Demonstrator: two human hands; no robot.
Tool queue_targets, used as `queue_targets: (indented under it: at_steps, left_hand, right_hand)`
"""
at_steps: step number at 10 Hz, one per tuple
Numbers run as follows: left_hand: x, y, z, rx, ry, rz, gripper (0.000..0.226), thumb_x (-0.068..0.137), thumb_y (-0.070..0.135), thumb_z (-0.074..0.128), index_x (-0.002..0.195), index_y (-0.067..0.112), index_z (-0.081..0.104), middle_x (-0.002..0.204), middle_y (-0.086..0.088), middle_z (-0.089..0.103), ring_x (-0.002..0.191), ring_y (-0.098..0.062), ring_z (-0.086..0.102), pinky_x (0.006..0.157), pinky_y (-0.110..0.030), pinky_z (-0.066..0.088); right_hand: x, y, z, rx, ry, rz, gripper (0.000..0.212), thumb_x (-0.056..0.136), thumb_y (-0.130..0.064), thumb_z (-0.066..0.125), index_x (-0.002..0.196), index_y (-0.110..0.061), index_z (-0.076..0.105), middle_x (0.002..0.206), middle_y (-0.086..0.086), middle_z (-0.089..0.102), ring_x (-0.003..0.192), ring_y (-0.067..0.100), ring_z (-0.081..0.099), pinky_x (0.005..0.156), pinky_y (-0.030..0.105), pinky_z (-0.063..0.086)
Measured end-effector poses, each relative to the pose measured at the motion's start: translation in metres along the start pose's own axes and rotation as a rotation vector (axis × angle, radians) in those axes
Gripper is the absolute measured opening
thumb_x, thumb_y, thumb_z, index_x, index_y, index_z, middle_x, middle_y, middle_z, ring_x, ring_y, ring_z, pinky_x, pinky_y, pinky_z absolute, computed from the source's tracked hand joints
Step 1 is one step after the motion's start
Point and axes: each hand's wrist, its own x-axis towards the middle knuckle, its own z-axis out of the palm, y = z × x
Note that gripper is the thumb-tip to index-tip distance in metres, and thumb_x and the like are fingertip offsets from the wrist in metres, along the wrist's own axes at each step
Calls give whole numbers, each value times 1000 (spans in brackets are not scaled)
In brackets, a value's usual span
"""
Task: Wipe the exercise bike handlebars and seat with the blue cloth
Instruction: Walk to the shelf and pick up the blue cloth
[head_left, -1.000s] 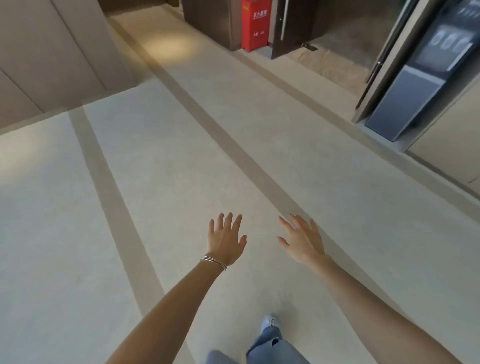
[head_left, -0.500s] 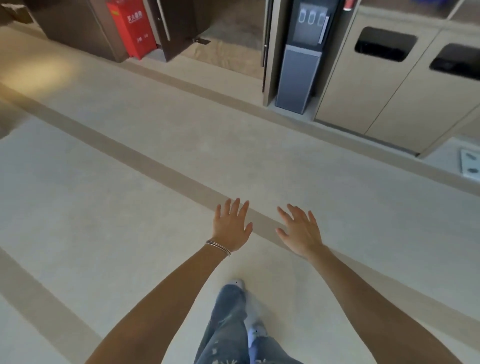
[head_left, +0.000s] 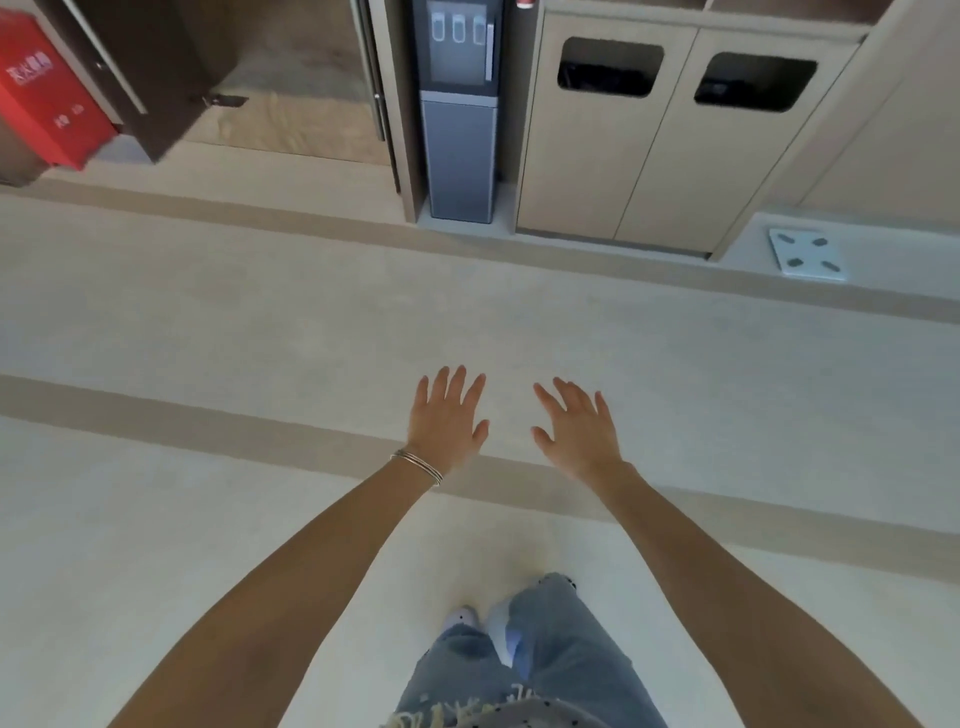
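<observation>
My left hand (head_left: 447, 418) and right hand (head_left: 577, 434) hovered side by side, fingers spread, holding nothing, above the floor (head_left: 208, 519).

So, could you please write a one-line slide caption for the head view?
Left hand and right hand spread open and empty over the floor, facing a water dispenser.

Both arms out front — left hand (head_left: 445, 420) & right hand (head_left: 577, 428) palms down, fingers spread, holding nothing.
</observation>
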Motion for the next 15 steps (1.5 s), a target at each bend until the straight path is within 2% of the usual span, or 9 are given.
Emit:
queue_targets:
  at_steps: [3, 5, 7, 11, 15]
  left_hand:
    - [123, 37, -8, -45, 20, 106, 62, 95, 45, 31, 148, 20, 9, 156, -11, 14, 143, -29, 10, 116, -47, 10]
    - [230, 76, -33, -50, 13, 117, 63, 95, 45, 31, 148, 19, 9, 156, -11, 14, 143, -30, 10, 116, -48, 11]
    - [327, 99, -70, -73, 75, 110, 62, 96, 45, 32, 148, 19, 10, 156, -11, 14, 143, -30, 10, 116, -47, 10]
    - [497, 65, -87, -58, 63, 104, 63, 96, 47, 31, 148, 19, 10, 156, -11, 13, 143, -31, 9, 116, -46, 11]
    - [688, 18, -137, -12, 120, 235, 62, 94, 45, 37, 146, 18, 18, 153, -12, 23, 140, -32, 18, 114, -47, 16]
  right_hand:
    - [83, 76, -19, 0, -35, 70, 59, 95, -40, 38, 147, -25, 14, 157, 4, 12, 145, 22, 10, 119, 47, 6]
    - [158, 154, -56, -6, -11, 91, 60, 95, -40, 39, 147, -25, 13, 157, 4, 11, 145, 21, 9, 118, 46, 6]
    - [231, 220, -98, -29, 19, 87, 60, 95, -40, 39, 147, -24, 13, 157, 4, 12, 145, 22, 10, 119, 46, 7]
    - [395, 258, -132, -19, 32, 67, 60, 95, -39, 40, 147, -24, 13, 157, 5, 13, 145, 22, 10, 118, 46, 7]
    - [561, 276, -193, 25, 107, 155, 62, 94, -37, 43, 147, -23, 13, 157, 5, 12, 144, 23, 9, 118, 46, 7]
